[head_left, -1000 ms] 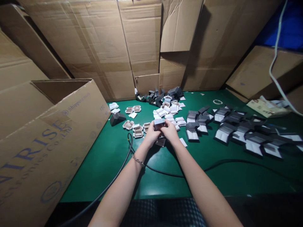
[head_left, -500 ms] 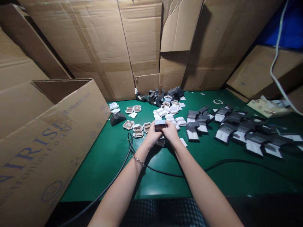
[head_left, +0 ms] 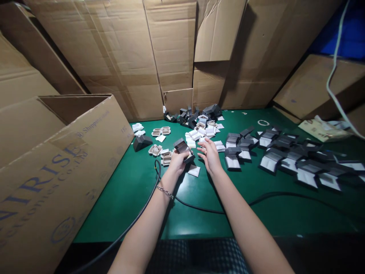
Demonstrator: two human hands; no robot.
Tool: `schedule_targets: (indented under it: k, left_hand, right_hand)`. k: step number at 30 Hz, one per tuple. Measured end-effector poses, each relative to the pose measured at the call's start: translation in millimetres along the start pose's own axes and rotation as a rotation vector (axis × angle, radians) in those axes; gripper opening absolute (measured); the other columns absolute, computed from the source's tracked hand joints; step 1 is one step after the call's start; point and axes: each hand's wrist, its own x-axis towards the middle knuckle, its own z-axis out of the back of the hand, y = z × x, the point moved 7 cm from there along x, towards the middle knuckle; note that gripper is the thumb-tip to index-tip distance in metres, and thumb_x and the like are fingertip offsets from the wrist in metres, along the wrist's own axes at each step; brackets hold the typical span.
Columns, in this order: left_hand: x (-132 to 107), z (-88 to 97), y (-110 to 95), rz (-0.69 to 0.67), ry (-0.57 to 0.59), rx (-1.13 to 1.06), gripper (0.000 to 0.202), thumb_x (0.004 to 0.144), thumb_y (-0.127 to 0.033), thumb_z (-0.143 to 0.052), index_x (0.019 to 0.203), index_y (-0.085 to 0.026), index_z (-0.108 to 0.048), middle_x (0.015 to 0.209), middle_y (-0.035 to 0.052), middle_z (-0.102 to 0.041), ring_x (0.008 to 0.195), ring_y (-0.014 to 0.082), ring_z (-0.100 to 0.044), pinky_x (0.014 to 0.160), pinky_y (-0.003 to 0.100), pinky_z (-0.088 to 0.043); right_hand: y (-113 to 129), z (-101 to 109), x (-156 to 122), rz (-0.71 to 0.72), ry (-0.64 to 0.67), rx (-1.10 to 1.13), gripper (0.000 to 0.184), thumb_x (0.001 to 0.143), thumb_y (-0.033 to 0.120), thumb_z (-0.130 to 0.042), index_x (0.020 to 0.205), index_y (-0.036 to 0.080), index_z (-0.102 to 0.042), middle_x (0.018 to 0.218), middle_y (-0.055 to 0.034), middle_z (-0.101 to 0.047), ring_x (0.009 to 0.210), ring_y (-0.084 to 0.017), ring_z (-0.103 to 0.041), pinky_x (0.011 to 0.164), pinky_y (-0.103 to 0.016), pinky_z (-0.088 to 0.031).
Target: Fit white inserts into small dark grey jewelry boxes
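Note:
My left hand (head_left: 178,163) grips a small dark hinged box (head_left: 180,146) whose lid stands raised. Just to its right, my right hand (head_left: 210,155) is off the box, fingers spread with nothing in them. A white card (head_left: 194,170) lies on the green table below the box. White folded inserts (head_left: 196,134) are heaped beyond my hands. Beige tray-like inserts (head_left: 166,158) lie to the left of my left hand. On the right, several open dark boxes with white linings (head_left: 232,158) stand in rows.
A large cardboard carton (head_left: 114,133) takes up the left side. Black cables (head_left: 199,209) cross the green table (head_left: 199,228) under my forearms. More dark boxes (head_left: 188,118) are piled at the back against cardboard walls. A white ring (head_left: 263,123) and a plastic bag (head_left: 322,129) lie at the right.
My right hand has let go of the box and moved right, its fingers opening. The box, closed-looking before, now has its lid up and is tilted in my left hand.

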Motion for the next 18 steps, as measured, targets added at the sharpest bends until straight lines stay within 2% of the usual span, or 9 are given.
schedule_targets:
  k: [2, 6, 10, 13, 18]
  left_hand:
    - [2.1, 3.8, -1.6, -0.008, -0.036, -0.050, 0.026, 0.052, -0.005, -0.067, 0.077, -0.015, -0.064, 0.076, 0.0024, -0.069, 0.073, 0.0165, -0.064, 0.077, 0.032, -0.050]
    - [5.2, 13.9, -11.8, -0.120, -0.124, -0.144, 0.028, 0.054, -0.007, -0.068, 0.080, -0.015, -0.062, 0.078, 0.0013, -0.068, 0.074, 0.0141, -0.064, 0.077, 0.030, -0.050]
    - [6.7, 21.3, -19.7, -0.196, -0.168, -0.140, 0.027, 0.051, -0.009, -0.070, 0.076, -0.014, -0.059, 0.070, -0.0003, -0.064, 0.071, 0.0129, -0.062, 0.075, 0.029, -0.050]
    - [5.5, 22.6, -22.0, -0.205, -0.189, -0.109, 0.024, 0.051, -0.011, -0.070, 0.071, -0.014, -0.057, 0.066, -0.0018, -0.061, 0.066, 0.0115, -0.061, 0.071, 0.028, -0.049]
    - [-0.5, 11.9, -26.2, -0.201, -0.119, -0.066, 0.027, 0.050, -0.017, -0.073, 0.073, -0.013, -0.060, 0.069, -0.0008, -0.063, 0.062, 0.0108, -0.060, 0.067, 0.027, -0.047]
  right_hand:
    - [1.1, 2.3, 1.4, 0.011, 0.001, 0.010, 0.039, 0.072, 0.039, -0.053, 0.108, 0.024, -0.049, 0.094, -0.0035, -0.069, 0.074, -0.016, -0.067, 0.059, -0.024, -0.049]
    - [2.0, 3.2, -0.4, 0.012, -0.049, 0.020, 0.040, 0.069, 0.036, -0.055, 0.107, 0.023, -0.048, 0.088, -0.0021, -0.068, 0.066, -0.014, -0.064, 0.055, -0.023, -0.047]
    - [12.4, -3.2, -9.5, 0.182, -0.086, -0.043, 0.033, 0.069, 0.034, -0.054, 0.099, 0.020, -0.052, 0.080, -0.0014, -0.066, 0.065, -0.014, -0.062, 0.058, -0.025, -0.047]
    - [15.7, -15.1, -19.1, 0.312, -0.014, -0.103, 0.024, 0.073, 0.038, -0.053, 0.086, 0.019, -0.057, 0.074, -0.0023, -0.064, 0.067, -0.015, -0.061, 0.063, -0.028, -0.049]
    - [10.2, -28.8, -29.1, 0.353, 0.104, -0.201, 0.024, 0.078, 0.041, -0.052, 0.081, 0.018, -0.061, 0.069, -0.0017, -0.063, 0.065, -0.015, -0.058, 0.065, -0.029, -0.048]
